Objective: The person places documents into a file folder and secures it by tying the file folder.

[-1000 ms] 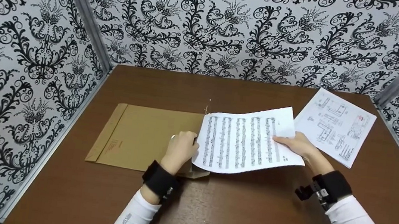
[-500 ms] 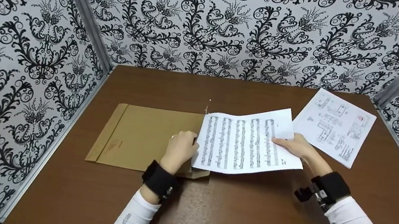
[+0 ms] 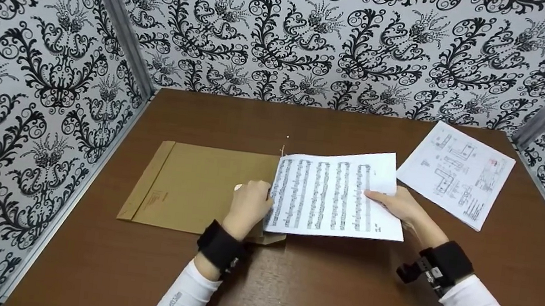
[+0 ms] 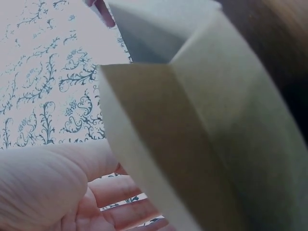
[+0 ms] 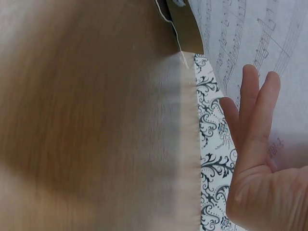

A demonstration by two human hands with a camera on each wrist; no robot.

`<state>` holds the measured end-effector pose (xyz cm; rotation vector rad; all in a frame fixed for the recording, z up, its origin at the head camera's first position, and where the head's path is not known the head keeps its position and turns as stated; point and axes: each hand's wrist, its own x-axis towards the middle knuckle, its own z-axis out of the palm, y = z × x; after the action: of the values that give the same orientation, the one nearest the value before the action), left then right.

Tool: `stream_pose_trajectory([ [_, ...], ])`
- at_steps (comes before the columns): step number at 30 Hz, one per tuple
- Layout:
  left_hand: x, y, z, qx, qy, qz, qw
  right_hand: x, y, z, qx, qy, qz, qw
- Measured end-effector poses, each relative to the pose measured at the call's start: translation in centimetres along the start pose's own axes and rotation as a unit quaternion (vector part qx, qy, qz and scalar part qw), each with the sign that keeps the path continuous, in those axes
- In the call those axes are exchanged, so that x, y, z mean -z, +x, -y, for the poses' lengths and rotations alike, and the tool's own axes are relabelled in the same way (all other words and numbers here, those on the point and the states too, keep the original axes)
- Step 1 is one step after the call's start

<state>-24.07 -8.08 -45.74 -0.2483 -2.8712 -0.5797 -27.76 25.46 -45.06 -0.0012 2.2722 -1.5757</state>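
On the brown wooden surface point(image 3: 328, 293) lies a rectangular tan paper envelope point(image 3: 202, 181), and the grip of the left hand point(image 3: 249, 203) pinches its open end. The grip of the right hand point(image 3: 403, 204) pinches a white sheet printed with black music notes point(image 3: 326, 195), thumb above, fingers below; its left edge is at the envelope's mouth. Farther right lies white paper with line drawings point(image 3: 457, 174).
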Motion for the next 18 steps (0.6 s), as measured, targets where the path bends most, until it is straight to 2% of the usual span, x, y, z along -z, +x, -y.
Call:
stream_pose_trajectory([
  [7, -0.1, 0.0, -0.1, 0.006, 0.004, 0.003, 1.0000, -1.2, -0.1, 0.0, 0.014, -0.011, 0.007, 0.9998],
  [18, -0.2, -0.1, 0.0, -0.011, 0.011, -0.022, 0.9996, -3.6, 0.4, -0.1, 0.028, 0.025, -0.004, 0.9993],
])
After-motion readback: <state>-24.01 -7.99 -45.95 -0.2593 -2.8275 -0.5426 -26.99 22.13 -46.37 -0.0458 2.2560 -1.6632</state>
